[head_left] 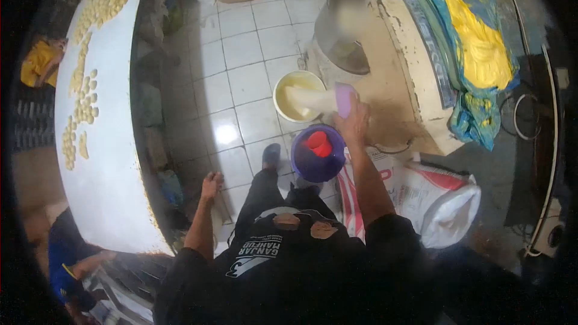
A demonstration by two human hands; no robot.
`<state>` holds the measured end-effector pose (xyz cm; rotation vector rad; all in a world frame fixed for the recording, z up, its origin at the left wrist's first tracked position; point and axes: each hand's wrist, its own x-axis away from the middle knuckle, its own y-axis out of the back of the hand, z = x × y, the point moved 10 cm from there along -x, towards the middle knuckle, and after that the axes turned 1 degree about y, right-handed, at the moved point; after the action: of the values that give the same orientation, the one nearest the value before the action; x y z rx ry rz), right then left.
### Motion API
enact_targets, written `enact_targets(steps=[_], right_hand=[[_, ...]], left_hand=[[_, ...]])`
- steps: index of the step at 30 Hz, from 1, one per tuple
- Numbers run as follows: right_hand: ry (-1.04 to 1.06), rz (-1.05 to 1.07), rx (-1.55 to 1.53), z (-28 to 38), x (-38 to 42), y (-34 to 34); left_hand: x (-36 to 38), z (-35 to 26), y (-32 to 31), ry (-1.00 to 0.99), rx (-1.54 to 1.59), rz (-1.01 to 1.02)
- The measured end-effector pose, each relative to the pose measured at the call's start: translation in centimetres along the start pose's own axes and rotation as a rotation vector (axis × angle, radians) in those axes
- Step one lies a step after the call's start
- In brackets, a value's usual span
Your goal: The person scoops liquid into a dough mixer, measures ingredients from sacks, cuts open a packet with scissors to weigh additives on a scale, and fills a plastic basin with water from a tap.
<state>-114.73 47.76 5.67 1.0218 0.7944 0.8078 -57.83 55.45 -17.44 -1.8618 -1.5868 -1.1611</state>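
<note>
My right hand [354, 121] grips a purple scoop [344, 100], tipped on its side. From its mouth a pale stream [313, 100], blurred and looking like powder, falls into a cream-coloured bucket [276, 101] on the tiles. The bucket holds pale yellowish contents. Just below stands a purple bucket [296, 165] with a red cup [319, 144] in it, near my right forearm. My left hand [211, 185] hangs low at my side with loosely bent fingers, and nothing shows in it.
Dough pieces [102, 6] lie on a long white table [114, 162] at left. At right, yellow paste [481, 48] sits in a blue-green plastic bag beside a mixer-like machine. A large metal bowl [325, 24], white sacks [415, 189] and two people at left are nearby.
</note>
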Motion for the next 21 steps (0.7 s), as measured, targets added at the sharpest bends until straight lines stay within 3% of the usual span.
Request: enact_targets(steps=[2, 6, 8, 11, 14, 16, 17, 18, 19, 20, 21], right_hand=[[0.143, -0.027, 0.066, 2.1, -0.3, 0.3], [0.259, -0.102, 0.076, 3.8, 0.0, 3.4], [0.258, -0.150, 0.069, 3.0, 0.2, 4.7], [0.048, -0.188, -0.215, -2.2, 1.8, 6.9], [0.004, -0.450, -0.117, -2.4, 8.0, 16.1], [-0.271, -0.370, -1.043, -8.6, 12.4, 15.9], [-0.398, -0.335, -1.284, -9.7, 15.7, 17.3], [-0.867, -0.381, -1.384, -10.9, 20.7, 18.7], [-0.655, -0.415, -1.477, -15.7, 23.9, 17.1], [-0.668, -0.503, -1.478, -20.3, 28.8, 16.5], [-0.500, -0.517, -0.778, -22.7, 32.6, 19.4]], left_hand=[[0.9, -2.7, -0.9, -0.049, -0.017, -0.040], [-1.8, 0.4, -2.7, -0.029, 0.063, 0.048], [-1.7, 2.9, -2.9, 0.031, 0.046, 0.051], [-1.5, 5.7, -2.9, -0.013, -0.005, 0.081], [-2.4, 8.8, -3.0, -0.054, -0.002, 0.183], [-3.2, 9.1, -4.2, -0.144, -0.096, 0.280], [-3.5, 8.4, -5.3, -0.260, -0.194, 0.342], [-3.3, 7.2, -6.9, -0.441, -0.334, 0.410], [-2.6, 5.8, -8.5, -0.630, -0.450, 0.472], [-2.7, 5.3, -9.9, -0.618, -0.424, 0.513], [-2.0, 6.0, -9.8, -0.343, -0.285, 0.437]])
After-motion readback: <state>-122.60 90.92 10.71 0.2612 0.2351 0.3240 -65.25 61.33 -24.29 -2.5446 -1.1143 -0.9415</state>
